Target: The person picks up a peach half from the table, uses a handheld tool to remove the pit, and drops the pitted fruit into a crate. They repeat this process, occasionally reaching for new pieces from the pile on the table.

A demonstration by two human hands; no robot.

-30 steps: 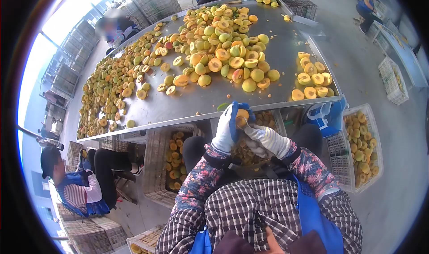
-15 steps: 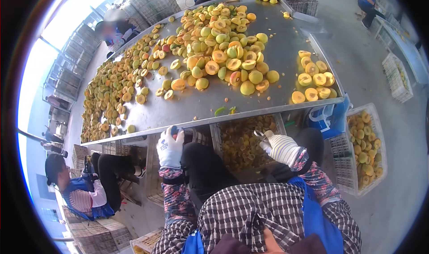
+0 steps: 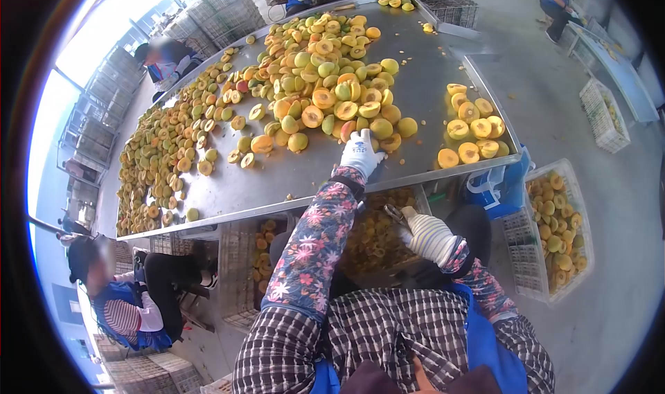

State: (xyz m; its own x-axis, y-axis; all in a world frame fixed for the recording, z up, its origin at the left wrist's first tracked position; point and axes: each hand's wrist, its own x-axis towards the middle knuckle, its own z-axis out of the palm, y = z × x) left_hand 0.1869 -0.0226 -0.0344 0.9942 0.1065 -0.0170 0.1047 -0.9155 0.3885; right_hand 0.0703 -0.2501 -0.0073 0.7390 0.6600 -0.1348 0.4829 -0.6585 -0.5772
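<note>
Setting: a long metal table (image 3: 291, 176) heaped with yellow and green fruit, seen from above by a seated worker in a checked shirt and blue apron.
Left hand: the left hand (image 3: 360, 153), in a white glove, is stretched out over the near part of the table, palm down, at the front edge of the big fruit pile (image 3: 325, 82).
Left grip: fingers spread and resting on or just over a whole fruit (image 3: 381, 128) at the pile's near edge; whether they have closed on it cannot be told.
Right hand: the right hand (image 3: 428, 236), in a striped knit glove, is held low below the table edge, above the worker's lap.
Right grip: closed around a small metal tool (image 3: 396, 216) whose tip juts up and to the left from the fist.
Fruit in reach: whole, yellow-green, lying on the table top touching its neighbours in the pile, near the table's front edge.
Cut halves: a separate small cluster of halved fruit (image 3: 471, 127) sits well to the right on the same table, cut faces up.
Below the table: a crate (image 3: 377, 231) of darker scraps stands beneath the edge, between the two arms.
To the right: a white plastic crate (image 3: 554, 228) on the floor holds more fruit.
Nearby: another person (image 3: 128, 297) sits at the lower left; others work at the table's far side.
</note>
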